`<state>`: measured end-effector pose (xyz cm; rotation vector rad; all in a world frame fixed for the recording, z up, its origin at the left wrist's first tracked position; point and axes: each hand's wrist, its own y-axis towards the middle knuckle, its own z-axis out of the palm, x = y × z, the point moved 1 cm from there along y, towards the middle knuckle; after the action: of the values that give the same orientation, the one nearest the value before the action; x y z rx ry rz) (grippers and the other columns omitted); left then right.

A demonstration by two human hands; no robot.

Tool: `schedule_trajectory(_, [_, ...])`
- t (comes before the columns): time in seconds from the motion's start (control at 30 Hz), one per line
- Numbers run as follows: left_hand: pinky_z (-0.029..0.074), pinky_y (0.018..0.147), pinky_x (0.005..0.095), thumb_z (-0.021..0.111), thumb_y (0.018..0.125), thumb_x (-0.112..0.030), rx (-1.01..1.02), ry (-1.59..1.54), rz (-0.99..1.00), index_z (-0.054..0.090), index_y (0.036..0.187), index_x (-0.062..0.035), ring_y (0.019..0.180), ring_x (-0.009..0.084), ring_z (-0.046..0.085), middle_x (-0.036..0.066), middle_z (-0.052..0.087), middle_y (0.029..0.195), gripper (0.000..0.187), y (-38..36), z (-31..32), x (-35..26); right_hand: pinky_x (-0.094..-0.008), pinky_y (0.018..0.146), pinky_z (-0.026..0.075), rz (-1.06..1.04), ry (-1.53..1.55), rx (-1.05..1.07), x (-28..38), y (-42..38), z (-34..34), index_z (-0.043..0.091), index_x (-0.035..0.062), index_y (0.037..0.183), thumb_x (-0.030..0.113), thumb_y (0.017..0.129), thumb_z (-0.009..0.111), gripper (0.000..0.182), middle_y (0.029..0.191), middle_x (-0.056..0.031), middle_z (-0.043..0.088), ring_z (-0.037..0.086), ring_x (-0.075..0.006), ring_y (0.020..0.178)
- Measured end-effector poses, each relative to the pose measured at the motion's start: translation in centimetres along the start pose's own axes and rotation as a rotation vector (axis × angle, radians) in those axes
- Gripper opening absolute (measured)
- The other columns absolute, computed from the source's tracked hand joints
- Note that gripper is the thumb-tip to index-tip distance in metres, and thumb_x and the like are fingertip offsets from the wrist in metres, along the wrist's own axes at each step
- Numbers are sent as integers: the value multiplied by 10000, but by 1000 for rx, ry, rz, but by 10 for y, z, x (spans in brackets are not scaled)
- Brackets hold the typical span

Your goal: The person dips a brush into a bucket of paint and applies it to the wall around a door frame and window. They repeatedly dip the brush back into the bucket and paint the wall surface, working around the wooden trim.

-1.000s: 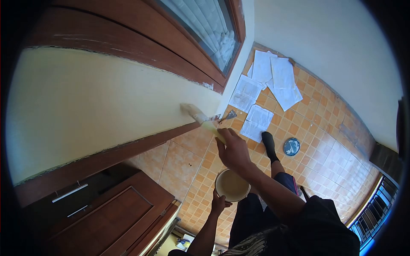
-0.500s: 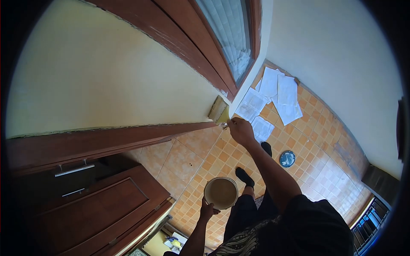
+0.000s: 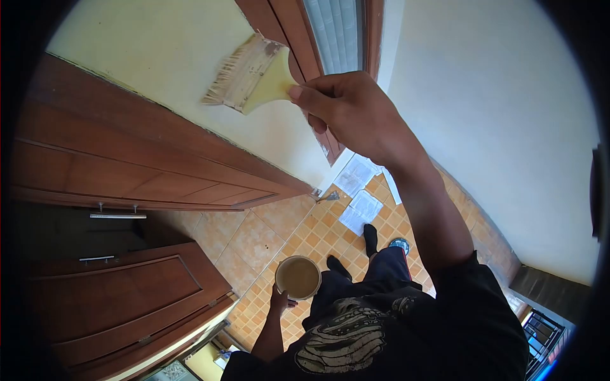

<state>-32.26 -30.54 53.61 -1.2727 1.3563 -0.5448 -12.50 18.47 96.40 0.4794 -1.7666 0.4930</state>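
My right hand [image 3: 352,113] is closed on the pale yellow handle of a wide paintbrush [image 3: 254,75]. The splayed, cream-stained bristles point left and overlap the cream wall [image 3: 159,44] between two brown wooden frames. Lower down, my left hand [image 3: 281,301] grips the rim of a round bucket [image 3: 298,278] with brownish-beige liquid inside. The bucket is held at the left side of my body, above the tiled floor.
Printed paper sheets [image 3: 361,213] lie on the orange tiles [image 3: 318,222] by the wall corner. Near them is a small scraper [image 3: 332,196]. A round blue lid [image 3: 399,244] sits beside my foot. Brown wooden doors [image 3: 127,305] stand at left; a window [image 3: 333,32] is above.
My right hand has raised the brush from the wall's lower corner up and left, nearer the camera. The bucket appears slightly further left, and the whole view has shifted.
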Motion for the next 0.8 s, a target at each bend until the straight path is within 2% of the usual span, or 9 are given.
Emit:
schedule_trajectory(0.13, [648,567,406,419,992,-88,-13,-57,2,124,1520,-164,702,353,744,284,645,1105,610,-4,-12,-5,-347,650,489,-21,57,-17,-1,-7,0,738,-47,1005,374,977,608,441,670,-100,626,595,-171,632])
schedule_trajectory(0.27, [652,572,407,424,950,-52,-60,-116,-14,136,1517,-176,700,354,744,275,638,1122,648,-35,-22,-14,-385,640,479,3,67,-115,-131,22,49,722,-33,965,363,978,625,409,668,-167,618,593,-271,615])
schedule_trajectory(0.33, [653,581,415,421,938,-46,-79,-143,-31,143,1516,-168,709,362,746,279,633,1136,654,-54,-26,-16,-338,595,481,-79,21,-163,-220,32,77,737,-27,1027,378,1001,608,425,635,-113,610,569,-148,593])
schedule_trajectory(0.4, [653,573,411,424,931,-39,-105,-128,-55,143,1519,-166,705,362,745,281,633,1141,664,-75,-23,-28,-390,652,517,-68,-98,-195,-308,38,104,744,-18,978,371,987,603,413,717,-187,677,658,-253,644])
schedule_trajectory(0.47, [650,549,402,429,920,-27,-114,-125,-62,151,1518,-159,686,362,742,287,631,1145,672,-85,-23,-27,-456,712,530,217,-165,-127,-373,45,124,748,-14,926,364,967,595,410,795,-231,708,695,-371,732])
schedule_trajectory(0.53, [648,538,398,428,919,-22,-105,-94,-54,154,1518,-158,676,361,741,289,632,1134,672,-86,-25,-23,-481,737,528,314,-179,-114,-410,54,141,748,-16,902,367,952,596,416,804,-243,707,691,-406,759])
schedule_trajectory(0.6, [646,533,405,428,927,-23,-73,-87,-54,151,1522,-160,672,360,739,293,636,1114,671,-84,-27,-19,-500,793,524,369,-245,-103,-408,57,142,739,-27,859,371,940,597,430,815,-263,699,682,-452,811])
schedule_trajectory(0.7, [645,531,411,429,942,-32,-20,-118,-30,150,1523,-159,672,363,738,293,642,1091,657,-71,-26,-11,-456,651,533,166,-482,2,-377,59,116,718,-44,802,369,946,621,449,728,-212,697,677,-362,656])
schedule_trajectory(0.8, [646,543,419,424,959,-49,4,-149,14,157,1516,-163,683,369,739,293,646,1069,628,-54,-27,-8,-365,480,466,377,-33,71,-226,54,69,682,-40,746,348,956,653,442,643,-125,653,580,-204,496])
